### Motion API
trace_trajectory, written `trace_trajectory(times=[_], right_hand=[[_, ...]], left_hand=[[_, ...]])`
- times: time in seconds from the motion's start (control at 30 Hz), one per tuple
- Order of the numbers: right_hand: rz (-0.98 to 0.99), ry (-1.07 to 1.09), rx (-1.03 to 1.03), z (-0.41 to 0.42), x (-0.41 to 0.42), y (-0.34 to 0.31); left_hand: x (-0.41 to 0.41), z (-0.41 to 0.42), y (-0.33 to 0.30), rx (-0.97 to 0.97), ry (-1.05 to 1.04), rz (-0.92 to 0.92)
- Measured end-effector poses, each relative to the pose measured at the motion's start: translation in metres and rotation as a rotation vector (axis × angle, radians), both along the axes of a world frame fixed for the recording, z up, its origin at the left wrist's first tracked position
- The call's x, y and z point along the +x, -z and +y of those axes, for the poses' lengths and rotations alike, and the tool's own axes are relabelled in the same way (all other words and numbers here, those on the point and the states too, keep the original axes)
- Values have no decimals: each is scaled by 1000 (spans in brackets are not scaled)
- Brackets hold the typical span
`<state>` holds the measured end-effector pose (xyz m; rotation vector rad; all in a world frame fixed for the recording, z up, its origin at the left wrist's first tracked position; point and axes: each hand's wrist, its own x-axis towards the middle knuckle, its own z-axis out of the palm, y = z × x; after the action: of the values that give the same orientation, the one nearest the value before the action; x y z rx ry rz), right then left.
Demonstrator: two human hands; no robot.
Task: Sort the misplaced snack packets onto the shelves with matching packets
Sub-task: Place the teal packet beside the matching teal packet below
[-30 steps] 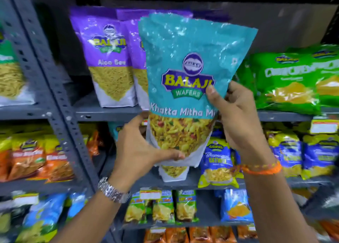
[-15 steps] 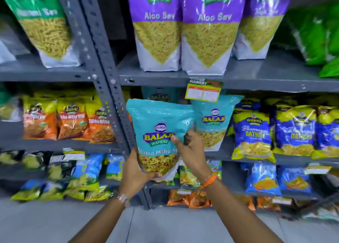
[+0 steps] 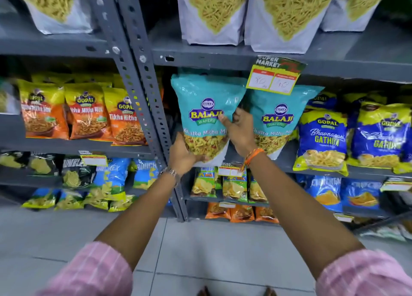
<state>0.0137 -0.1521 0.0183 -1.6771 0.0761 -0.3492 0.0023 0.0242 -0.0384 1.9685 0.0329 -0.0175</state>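
At the centre of the frame a teal Khatta Mitha packet (image 3: 204,115) was held upright at the mouth of the middle shelf (image 3: 367,169), just left of a matching teal packet (image 3: 278,121) already standing there. The left hand (image 3: 181,156) was closed under its lower left corner, and the right hand (image 3: 238,128) was clamped on its right edge, thumb on the front. A slip was judged possible: the glossy film could slide from the fingers if either hand were released before the base was seated on the shelf. The packet's top could also be caught under the shelf above, or the hanging price tag (image 3: 274,77) be knocked loose. The neighbouring packet, touched by the right hand, could be toppled backward. As for what the shelves held, blue Gathiya packets (image 3: 321,139) were seen at centre right on the same shelf, orange Tikha Mitha packets (image 3: 87,115) in the left bay, large sev bags (image 3: 211,12) along the top, and small chip bags (image 3: 234,184) on the lower shelves.
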Motion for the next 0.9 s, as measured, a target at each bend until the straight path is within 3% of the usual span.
trace_trajectory(times=[0.3,0.9], right_hand=[[41,42,-67,6,20,5],[78,11,-99,1,36,16]], left_hand=[[34,-8,0,102,-38,27],[45,-4,8,118,-26,28]])
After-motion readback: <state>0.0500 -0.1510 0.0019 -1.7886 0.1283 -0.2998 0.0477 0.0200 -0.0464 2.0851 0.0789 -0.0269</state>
